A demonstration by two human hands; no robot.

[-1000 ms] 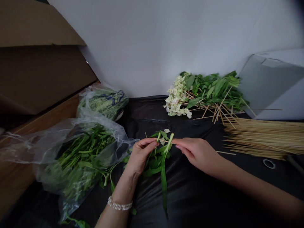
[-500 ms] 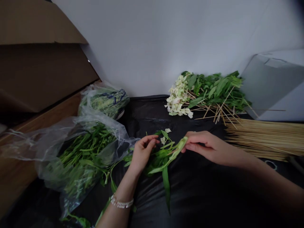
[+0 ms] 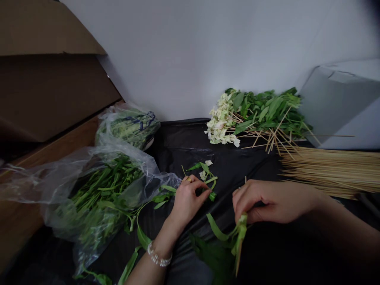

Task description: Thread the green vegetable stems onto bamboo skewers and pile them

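Observation:
My right hand (image 3: 261,200) is closed round a thin bamboo skewer, whose tip stands out just above the knuckles. Folded leafy greens (image 3: 242,233) hang on this skewer below the fingers, with long leaves trailing to the left. My left hand (image 3: 190,196), with a ring and a beaded bracelet, pinches at a green stem piece (image 3: 212,195) lying on the black plastic sheet (image 3: 184,146). Small leaf scraps (image 3: 204,168) and pale bits lie just beyond its fingertips.
At left, a clear plastic bag (image 3: 89,221) holds leafy stems; another bag of greens (image 3: 127,128) sits behind it. Skewered greens and pale leaves (image 3: 261,111) are piled by the wall. Bamboo skewers (image 3: 332,170) lie right, before a white box (image 3: 341,103). A cardboard box (image 3: 53,91) stands left.
My right hand has come lower and nearer, turning the skewered greens downward. My left hand has shifted right and slightly down, its fingers now pinched at the stem piece.

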